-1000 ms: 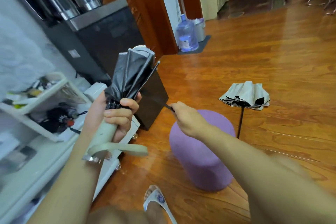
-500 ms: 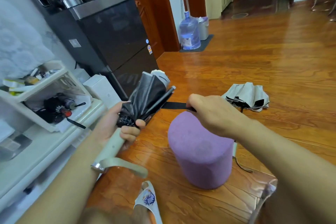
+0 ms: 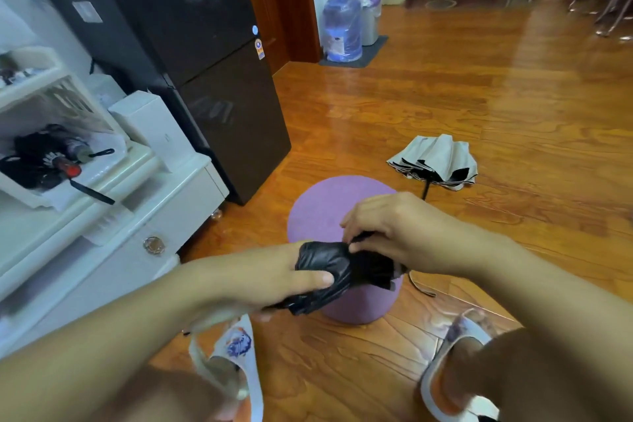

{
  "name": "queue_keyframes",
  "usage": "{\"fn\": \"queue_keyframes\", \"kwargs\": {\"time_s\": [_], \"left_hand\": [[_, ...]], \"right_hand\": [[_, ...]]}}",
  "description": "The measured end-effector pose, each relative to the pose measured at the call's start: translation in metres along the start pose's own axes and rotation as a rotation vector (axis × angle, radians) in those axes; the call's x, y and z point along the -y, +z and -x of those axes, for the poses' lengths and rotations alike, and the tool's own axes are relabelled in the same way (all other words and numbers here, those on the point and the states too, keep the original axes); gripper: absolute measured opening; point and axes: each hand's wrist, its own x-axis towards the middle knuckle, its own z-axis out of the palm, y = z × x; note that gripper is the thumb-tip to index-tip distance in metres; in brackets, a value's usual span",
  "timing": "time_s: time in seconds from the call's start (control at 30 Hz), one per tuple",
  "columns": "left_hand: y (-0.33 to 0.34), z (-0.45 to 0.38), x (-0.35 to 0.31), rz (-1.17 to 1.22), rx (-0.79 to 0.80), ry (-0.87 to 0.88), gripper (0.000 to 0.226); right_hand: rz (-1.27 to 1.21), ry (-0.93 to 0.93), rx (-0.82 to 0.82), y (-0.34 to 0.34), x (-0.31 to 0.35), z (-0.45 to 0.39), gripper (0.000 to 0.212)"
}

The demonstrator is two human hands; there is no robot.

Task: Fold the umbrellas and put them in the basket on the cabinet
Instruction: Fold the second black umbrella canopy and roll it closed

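Glossy black umbrella cloth [image 3: 329,264]; glossy wood floor [image 3: 479,86]; matt purple stool [image 3: 318,209]

Folded black umbrella [image 3: 337,272]: its handle end is concealed behind the left hand [image 3: 270,279]; its far end is covered by the right hand [image 3: 394,233], so the strap fastening cannot be verified. Motion blur obscures the pale wrist loop [image 3: 219,317] below the left hand. Purple stool [image 3: 329,205], behind the umbrella: near rim and upper side hidden by both hands. Beige umbrella [image 3: 435,161] on the floor beyond the stool: shaft largely hidden behind the stool. White basket [image 3: 65,103], left of the stool: cut off by the frame's left edge; its dark contents [image 3: 44,158] cannot be individually resolved. Refrigerator [image 3: 205,44]: top cropped.
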Motion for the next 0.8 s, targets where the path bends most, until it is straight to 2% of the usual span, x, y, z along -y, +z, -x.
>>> {"fn": "queue_keyframes", "kwargs": {"time_s": [0.13, 0.33, 0.47, 0.6, 0.7, 0.8], "left_hand": [[-0.009, 0.003, 0.010, -0.204, -0.206, -0.012, 0.042], [0.004, 0.005, 0.022, 0.112, -0.390, 0.002, 0.013], [0.014, 0.002, 0.035, 0.144, -0.428, 0.044, 0.010], [0.029, -0.012, 0.055, -0.102, -0.489, 0.139, 0.012], [0.049, -0.021, 0.064, -0.215, -0.572, 0.211, 0.020], [0.067, -0.031, 0.065, -0.342, -0.600, 0.318, 0.029]], "right_hand": [[-0.130, 0.096, -0.060, 0.005, -0.012, 0.006, 0.009], [-0.175, 0.030, -0.143, 0.010, -0.009, 0.015, 0.008], [-0.165, 0.063, -0.170, 0.014, -0.011, 0.024, 0.008], [-0.139, 0.084, -0.076, 0.024, -0.019, 0.035, 0.004], [-0.056, 0.083, 0.016, 0.033, -0.023, 0.042, 0.010], [0.002, 0.104, 0.021, 0.035, -0.025, 0.046, 0.016]]}}
